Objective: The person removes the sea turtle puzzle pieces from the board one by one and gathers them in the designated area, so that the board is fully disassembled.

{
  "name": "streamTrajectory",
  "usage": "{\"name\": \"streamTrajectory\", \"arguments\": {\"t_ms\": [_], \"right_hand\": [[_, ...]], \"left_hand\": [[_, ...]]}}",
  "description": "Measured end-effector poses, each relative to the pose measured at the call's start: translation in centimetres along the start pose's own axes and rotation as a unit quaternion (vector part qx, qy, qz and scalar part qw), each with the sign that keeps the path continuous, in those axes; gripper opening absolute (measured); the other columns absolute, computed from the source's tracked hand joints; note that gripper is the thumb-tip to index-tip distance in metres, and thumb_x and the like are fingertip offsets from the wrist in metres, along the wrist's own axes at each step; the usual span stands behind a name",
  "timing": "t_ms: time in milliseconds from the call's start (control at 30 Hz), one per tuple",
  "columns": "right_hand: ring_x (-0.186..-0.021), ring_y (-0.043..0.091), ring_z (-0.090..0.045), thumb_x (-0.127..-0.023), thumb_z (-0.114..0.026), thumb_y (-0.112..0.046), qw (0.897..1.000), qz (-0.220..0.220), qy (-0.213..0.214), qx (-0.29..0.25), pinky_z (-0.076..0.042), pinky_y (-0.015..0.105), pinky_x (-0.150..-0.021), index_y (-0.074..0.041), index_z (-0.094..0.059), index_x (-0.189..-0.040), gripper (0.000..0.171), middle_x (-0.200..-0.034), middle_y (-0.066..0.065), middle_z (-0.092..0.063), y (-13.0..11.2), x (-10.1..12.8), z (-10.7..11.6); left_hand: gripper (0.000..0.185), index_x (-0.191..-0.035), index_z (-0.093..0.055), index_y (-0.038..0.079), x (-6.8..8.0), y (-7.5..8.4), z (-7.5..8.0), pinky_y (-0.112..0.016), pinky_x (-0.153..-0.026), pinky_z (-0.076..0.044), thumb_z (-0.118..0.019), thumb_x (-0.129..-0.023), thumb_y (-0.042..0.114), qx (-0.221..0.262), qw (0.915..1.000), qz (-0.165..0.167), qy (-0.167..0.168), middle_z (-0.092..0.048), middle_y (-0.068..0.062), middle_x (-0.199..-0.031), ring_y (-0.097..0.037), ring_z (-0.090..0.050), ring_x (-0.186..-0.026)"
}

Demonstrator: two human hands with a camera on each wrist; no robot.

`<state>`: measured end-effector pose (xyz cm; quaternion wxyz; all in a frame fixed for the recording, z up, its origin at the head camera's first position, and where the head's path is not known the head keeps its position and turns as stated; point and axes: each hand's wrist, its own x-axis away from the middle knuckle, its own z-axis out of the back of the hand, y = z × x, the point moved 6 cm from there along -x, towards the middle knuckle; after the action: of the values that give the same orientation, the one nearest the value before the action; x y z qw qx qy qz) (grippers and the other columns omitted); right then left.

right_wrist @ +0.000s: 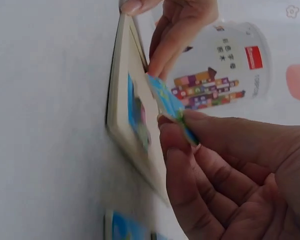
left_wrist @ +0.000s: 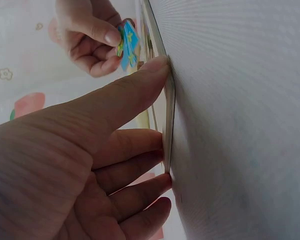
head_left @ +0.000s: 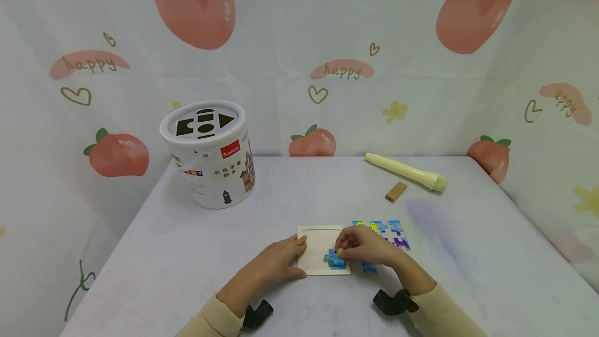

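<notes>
Pinched between thumb and fingers of the right hand (head_left: 369,246): one thin, flat puzzle piece (right_wrist: 171,107), blue with green and yellow print, glossy-faced, held tilted just above the lower right corner of the puzzle tray (head_left: 312,259). Already seated in that corner: at least one blue piece (head_left: 335,260). One square tray of pale, smooth wood with a raised rim and shallow recess, lying flat on the surface (head_left: 468,254). Steadied at its left edge by the left hand (head_left: 276,263), fingers straight and together, pressed flat against rim and surface, thumb on the tray's top face. Just right of the tray, partly behind the right hand: a cluster of loose pieces (head_left: 390,230), blue, yellow and purple, count unclear. Farther back: one small brown wooden block (head_left: 395,191), one long cream plastic cylinder (head_left: 406,171), and one round white bucket (head_left: 210,163) with shape-cut holes in its lid.
</notes>
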<state>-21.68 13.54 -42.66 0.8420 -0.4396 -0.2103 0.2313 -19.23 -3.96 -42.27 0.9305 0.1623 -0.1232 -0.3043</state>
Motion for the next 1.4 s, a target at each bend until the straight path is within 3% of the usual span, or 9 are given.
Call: {"name": "streamTrajectory", "arguments": {"t_ms": [533,867,1400], "right_hand": [[-0.068,0.012,-0.058,-0.082,-0.068,-0.020,0.996,-0.045,0.057,-0.042,-0.051,0.023,-0.061,0.001,-0.062,-0.091,0.024,-0.079,0.005,-0.062,3.5,3.9,3.1],[-0.067,0.009,-0.057,-0.081,-0.069,-0.021,0.992,-0.063,0.105,-0.036,-0.051,0.023,-0.059,0.003,-0.061,-0.091,0.028,-0.079,0.006,-0.061,5.2,6.3,4.7],[-0.062,0.008,-0.056,-0.082,-0.068,-0.020,0.989,-0.083,0.108,-0.062,-0.050,0.024,-0.055,0.007,-0.060,-0.095,0.031,-0.076,0.006,-0.062,6.6,8.1,5.5]], "left_hand": [[0.064,-0.129,-0.052,0.003,0.1,0.0,0.1,-0.043,-0.104,-0.036,-0.072,-0.076,0.033,0.005,1.0000,0.002,0.002,-0.043,-0.011,-0.140,-0.029,-0.036,-0.132],[0.065,-0.129,-0.051,0.004,0.0,-0.1,0.1,-0.043,-0.104,-0.036,-0.071,-0.076,0.034,0.005,1.0000,0.005,-0.001,-0.042,-0.010,-0.141,-0.028,-0.036,-0.133],[0.066,-0.130,-0.050,0.004,0.0,-0.2,-0.1,-0.042,-0.105,-0.035,-0.071,-0.076,0.035,0.005,0.9999,0.011,-0.003,-0.042,-0.008,-0.142,-0.027,-0.035,-0.133]]}}
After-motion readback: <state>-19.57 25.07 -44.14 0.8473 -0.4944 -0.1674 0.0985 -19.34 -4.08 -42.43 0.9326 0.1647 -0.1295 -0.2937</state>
